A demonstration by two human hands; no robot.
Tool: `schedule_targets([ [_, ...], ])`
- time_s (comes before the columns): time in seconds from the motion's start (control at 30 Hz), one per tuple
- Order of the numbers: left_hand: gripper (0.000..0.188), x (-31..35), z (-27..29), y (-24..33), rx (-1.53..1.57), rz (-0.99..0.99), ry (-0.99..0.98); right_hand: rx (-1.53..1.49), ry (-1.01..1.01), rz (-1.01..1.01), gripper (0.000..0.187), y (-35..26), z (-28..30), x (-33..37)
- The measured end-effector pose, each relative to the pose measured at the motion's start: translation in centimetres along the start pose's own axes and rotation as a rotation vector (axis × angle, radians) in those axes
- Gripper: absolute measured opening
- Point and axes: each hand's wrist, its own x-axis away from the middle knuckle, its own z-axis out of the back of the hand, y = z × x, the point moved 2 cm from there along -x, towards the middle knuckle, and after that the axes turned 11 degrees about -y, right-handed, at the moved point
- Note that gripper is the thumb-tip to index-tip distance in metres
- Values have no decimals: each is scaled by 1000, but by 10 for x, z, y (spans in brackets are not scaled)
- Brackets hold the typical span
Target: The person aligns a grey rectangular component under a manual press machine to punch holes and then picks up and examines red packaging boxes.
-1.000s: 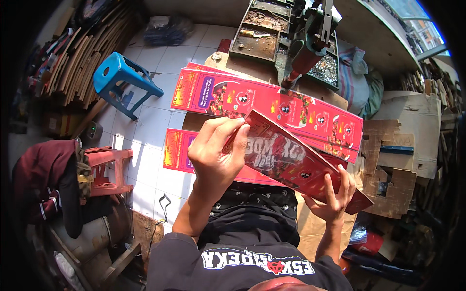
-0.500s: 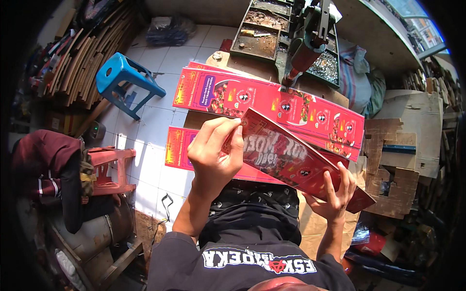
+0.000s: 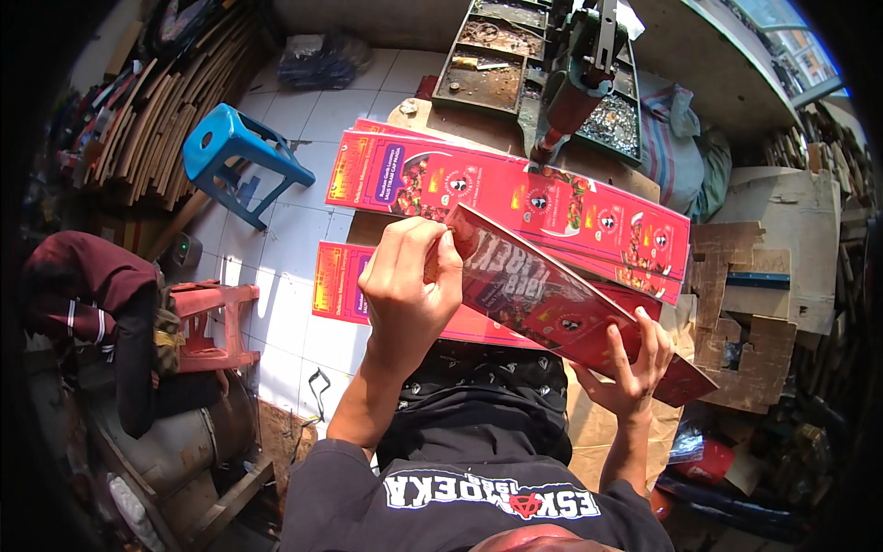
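A long, glossy red printed panel (image 3: 563, 308) is held up at a slant over my lap, its shiny face mirroring the lettering on my shirt. Fingers and thumb of my left hand (image 3: 411, 276) pinch together at its upper left corner; whether something small is between them too is hard to make out. Toward the lower right end, my right hand (image 3: 628, 368) grips the panel, with fingers over its upper edge. Behind it lies a stack of similar red panels (image 3: 405, 175). Another red panel (image 3: 342, 276) lies nearer me, partly covered by my left hand.
A hand press (image 3: 575, 101) stands at the back between metal trays (image 3: 483, 69) of small parts. To the left are a blue stool (image 3: 235, 152), a red stool (image 3: 216, 322) and another person's sleeve (image 3: 87, 285). Cut brown cardboard (image 3: 759, 359) lies at right.
The held panel has shifted slightly down and right at its upper end, and the reflection on it has changed. Both hands keep their hold. The other person's arm has moved a little.
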Motion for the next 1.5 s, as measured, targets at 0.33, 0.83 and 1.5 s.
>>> schedule_targets([
  [0.33, 14, -4, -3, 0, 1, 45, -100, 15, 20, -12, 64, -3, -3, 5],
  [0.83, 10, -5, -5, -13, -60, 155, -280, 27, -13, 13, 53, -8, -6, 5],
  [1.5, 16, -7, -4, -18, -62, 62, -296, -59, -47, 6, 71, -6, -6, 6],
])
